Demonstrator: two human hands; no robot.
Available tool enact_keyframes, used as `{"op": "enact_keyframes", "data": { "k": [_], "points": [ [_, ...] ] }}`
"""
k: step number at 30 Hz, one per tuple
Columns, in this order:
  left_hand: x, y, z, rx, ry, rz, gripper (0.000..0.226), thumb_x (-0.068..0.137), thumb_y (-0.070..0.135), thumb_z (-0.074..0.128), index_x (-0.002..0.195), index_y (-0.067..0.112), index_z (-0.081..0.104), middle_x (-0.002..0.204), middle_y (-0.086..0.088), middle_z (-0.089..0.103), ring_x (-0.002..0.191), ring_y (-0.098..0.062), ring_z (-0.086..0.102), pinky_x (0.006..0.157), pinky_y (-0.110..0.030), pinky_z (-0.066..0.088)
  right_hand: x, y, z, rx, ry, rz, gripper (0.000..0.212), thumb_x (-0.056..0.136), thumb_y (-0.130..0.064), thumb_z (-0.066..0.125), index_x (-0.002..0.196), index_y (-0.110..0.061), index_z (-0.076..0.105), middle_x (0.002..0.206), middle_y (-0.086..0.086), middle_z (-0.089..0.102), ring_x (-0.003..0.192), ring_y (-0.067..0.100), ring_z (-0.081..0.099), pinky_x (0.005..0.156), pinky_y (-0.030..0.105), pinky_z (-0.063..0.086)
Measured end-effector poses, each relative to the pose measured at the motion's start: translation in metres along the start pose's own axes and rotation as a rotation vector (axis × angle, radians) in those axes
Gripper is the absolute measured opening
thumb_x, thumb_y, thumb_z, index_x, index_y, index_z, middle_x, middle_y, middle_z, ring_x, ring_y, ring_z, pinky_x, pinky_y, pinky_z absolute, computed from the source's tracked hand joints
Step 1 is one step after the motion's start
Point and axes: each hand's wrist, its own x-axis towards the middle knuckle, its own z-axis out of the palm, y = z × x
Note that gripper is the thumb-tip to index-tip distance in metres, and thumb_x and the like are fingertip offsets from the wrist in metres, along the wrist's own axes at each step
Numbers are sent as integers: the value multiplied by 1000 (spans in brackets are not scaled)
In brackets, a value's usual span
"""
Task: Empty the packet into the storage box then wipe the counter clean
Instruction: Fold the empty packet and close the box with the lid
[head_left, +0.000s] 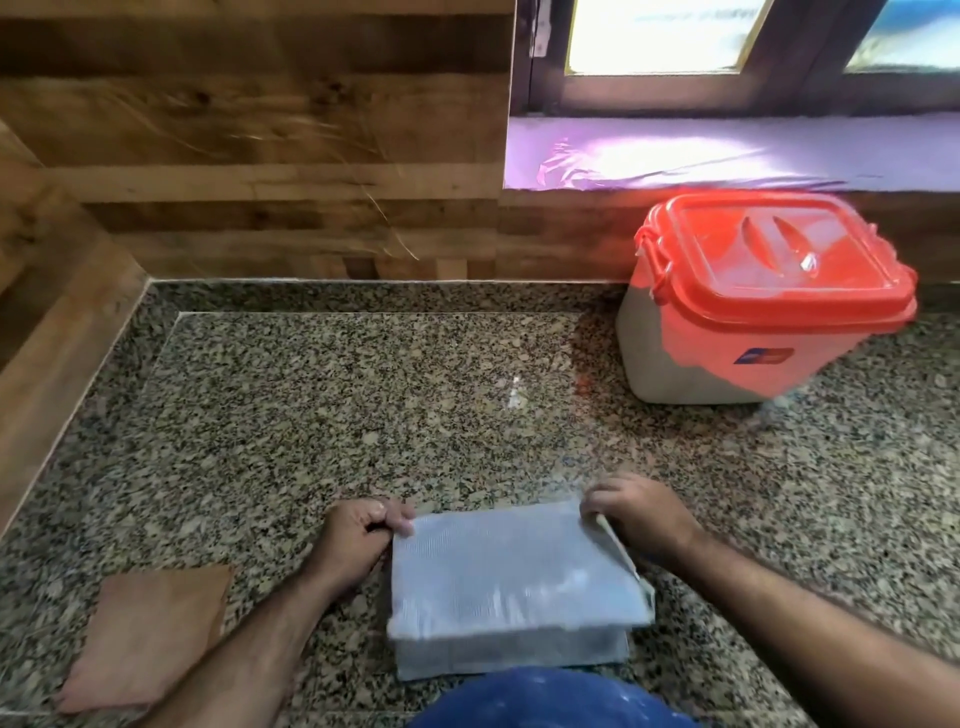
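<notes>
Packet (511, 577): pale blue-grey, lying flat at 6 o'clock on the counter (363, 405), its near edge partly hidden behind something blue at the bottom of frame
Left hand (358, 535): fingers curled tight, pinching the packet's far-left corner
Right hand (641, 512): pinching the far-right corner, which is lifted a bit
Storage box (763, 306): at 2 o'clock near the wall, orange lid on, contents can't be seen, edges smeared by blur
Brown cloth (148, 634): folded at 8 o'clock, apart from the packet
Open room: bare granite from centre to 10 o'clock, wooden wall (260, 156) closing off back and left
</notes>
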Motion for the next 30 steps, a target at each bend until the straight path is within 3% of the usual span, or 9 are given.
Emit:
{"op": "enact_keyframes", "data": {
  "k": [2, 7, 11, 13, 16, 20, 22, 25, 30],
  "points": [
    [2, 6, -4, 134, -92, 12, 40, 88, -14, 72, 77, 22, 86, 111, 16, 82, 113, -5, 74, 101, -33, 59, -5, 9, 9, -186, -47, -169, 41, 67, -17, 99, 98, -39, 83, 110, -21, 79, 98, 8, 74, 84, 21, 60],
    [7, 36, 1, 481, -151, 130, 40, 85, -5, 63, 75, 30, 81, 106, 18, 77, 109, 0, 68, 103, -42, 59, -8, 7, 7, -284, -163, -95, 47, 85, -22, 88, 125, -42, 77, 137, -22, 70, 122, 15, 67, 100, 38, 56],
    [3, 90, 46, 664, -290, 235, 32, 94, 32, 71, 126, 32, 71, 115, 12, 63, 111, -10, 62, 100, -38, 57, -2, -10, 3, -284, -168, -48, 31, 98, -26, 72, 125, -38, 78, 137, -22, 70, 126, 16, 63, 105, 39, 49],
    [3, 105, 75, 799, -395, 258, 43, 90, 52, 78, 126, 32, 65, 118, 12, 64, 113, -13, 60, 103, -38, 53, 1, -13, 4, -286, -159, -27, 27, 97, -30, 74, 121, -38, 79, 134, -24, 72, 120, 15, 64, 102, 38, 49],
    [-1, 112, 102, 792, -330, 183, 32, 86, 40, 87, 101, 32, 60, 105, 13, 61, 100, -11, 60, 97, -35, 56, 6, -18, 5, -276, -202, -21, 26, 97, -31, 73, 122, -38, 78, 136, -24, 69, 118, 14, 61, 99, 37, 47],
    [-12, 111, 104, 588, -342, 87, 10, 100, 19, 69, 97, 26, 63, 101, 3, 67, 91, -16, 69, 81, -35, 65, 6, -21, 7, -293, -106, -18, 25, 88, -34, 84, 113, -36, 80, 124, -16, 76, 111, 15, 69, 99, 39, 53],
    [-12, 115, 94, 494, -369, 61, 11, 105, 18, 60, 99, 25, 66, 104, 0, 69, 93, -18, 69, 75, -32, 62, 3, -23, 5, -149, 118, 45, 32, 77, -26, 94, 107, -29, 82, 114, -9, 80, 99, 19, 75, 89, 41, 62],
    [0, 127, 72, 392, -431, 9, 12, 105, 12, 57, 105, 22, 63, 111, -4, 67, 93, -16, 64, 73, -28, 54, 3, -31, -3, 280, 397, 292, 25, 98, -20, 74, 122, -21, 76, 116, -8, 75, 104, 15, 70, 88, 37, 59],
    [16, 143, 27, 67, -319, -34, 12, 107, 12, 60, 117, 17, 63, 117, -11, 70, 100, -24, 70, 74, -35, 58, 23, -40, -18, 898, 614, 773, 48, 103, -50, 65, 140, -21, 55, 121, -3, 66, 107, 15, 65, 78, 29, 53]
  ]
}}
